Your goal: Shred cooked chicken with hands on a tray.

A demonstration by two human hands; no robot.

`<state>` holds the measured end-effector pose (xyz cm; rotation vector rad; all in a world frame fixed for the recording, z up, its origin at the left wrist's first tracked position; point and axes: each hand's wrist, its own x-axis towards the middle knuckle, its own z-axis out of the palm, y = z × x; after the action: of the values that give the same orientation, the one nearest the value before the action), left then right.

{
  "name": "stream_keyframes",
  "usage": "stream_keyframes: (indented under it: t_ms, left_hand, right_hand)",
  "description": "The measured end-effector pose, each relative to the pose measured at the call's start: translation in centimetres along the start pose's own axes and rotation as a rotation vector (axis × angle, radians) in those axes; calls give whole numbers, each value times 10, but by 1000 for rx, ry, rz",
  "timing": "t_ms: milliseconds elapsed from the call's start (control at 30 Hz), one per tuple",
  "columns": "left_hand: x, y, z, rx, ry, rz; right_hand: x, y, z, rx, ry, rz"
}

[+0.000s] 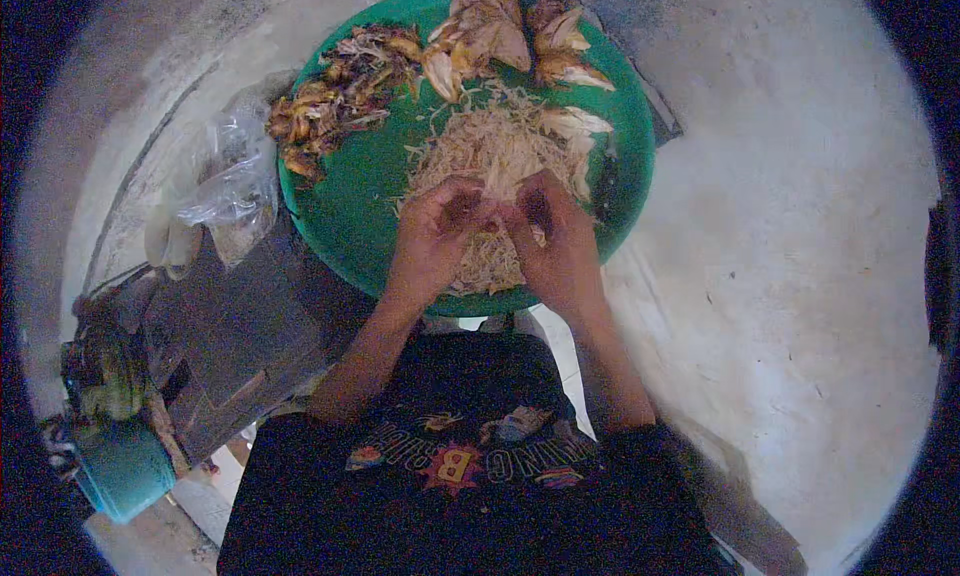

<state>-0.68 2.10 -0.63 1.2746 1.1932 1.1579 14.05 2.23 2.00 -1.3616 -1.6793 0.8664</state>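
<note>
Both my hands are over a round green plastic tray (345,201), above a heap of pale shredded meat (457,145) that looks like chicken. My left hand (435,227) has its fingers curled in close to my right hand (556,235). Their fingertips nearly meet, pinching pale meat fibres between them; the exact grip is partly hidden by the fingers. Larger browned meat pieces (487,40) lie at the tray's far side, with another cluster (566,55) to their right. Scraps of skin and bone (337,100) are piled at the left rim. A pale meat chunk (576,122) rests right of the shreds.
Left of the tray lies a crumpled clear plastic bag (240,175) beside a dark flat panel (232,321). A teal plastic container (124,471) stands at the lower left. Worn concrete floor (772,238) stretches to the right.
</note>
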Motion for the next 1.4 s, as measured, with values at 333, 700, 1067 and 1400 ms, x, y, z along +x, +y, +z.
stream_keyframes:
  t_ms: [333,700,1067,1400]
  left_hand:
    - [5,-15,-38,-64,141,-70]
    - [11,-8,-3,-45,-68,28]
    - [14,0,-7,-88,-71,-115]
    - [13,-5,0,-188,-46,-120]
  right_hand:
    - [10,17,-52,215,129,125]
    - [8,13,2,-2,104,88]
    - [2,7,8,96,58,73]
    - [7,6,9,51,24,85]
